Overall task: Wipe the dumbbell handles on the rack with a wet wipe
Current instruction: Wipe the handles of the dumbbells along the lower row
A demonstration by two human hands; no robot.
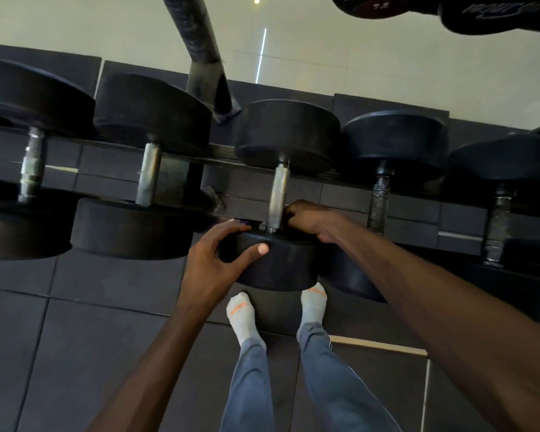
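upper dumbbell [374, 4] reads "7.5"; left grip [214, 263] clasps weight head [278, 263], right grip [312, 219] curled at handle [278, 194]

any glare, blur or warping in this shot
Head view: bright streak glare on the pale floor; wide-angle warp bends the rack and dumbbells; the left-edge dumbbell handle is smeared; the middle handle by the hands stays sharp; lighting dim overall.
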